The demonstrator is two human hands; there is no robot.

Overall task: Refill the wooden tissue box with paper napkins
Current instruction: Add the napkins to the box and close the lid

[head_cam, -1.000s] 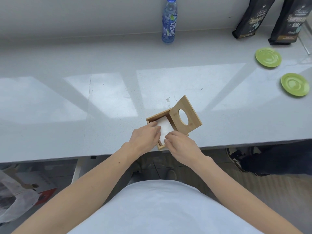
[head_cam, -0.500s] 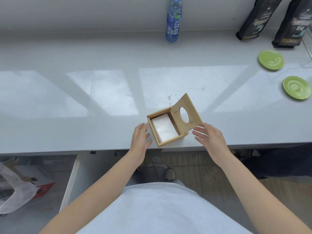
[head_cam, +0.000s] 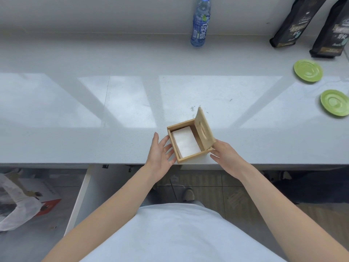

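The wooden tissue box [head_cam: 190, 160] stands near the front edge of the grey counter [head_cam: 113, 103], with a stack of white paper napkins [head_cam: 186, 143] lying inside it. Its hinged lid [head_cam: 204, 124], which has an oval slot, stands raised almost upright along the box's right side. My left hand [head_cam: 160, 156] is open, fingers spread, against the box's left wall. My right hand [head_cam: 225, 157] is open at the box's right front corner, fingertips touching the lower edge of the lid.
A blue water bottle [head_cam: 201, 23] stands at the back of the counter. Two black coffee bags [head_cam: 294, 21] lean at the back right, with two green saucers [head_cam: 307, 70] in front of them. A plastic bag [head_cam: 15, 203] lies on the floor under the counter, left.
Both hands came off the napkins inside the box and moved to its sides. The right hand then came in to the lid, which has swung more upright.
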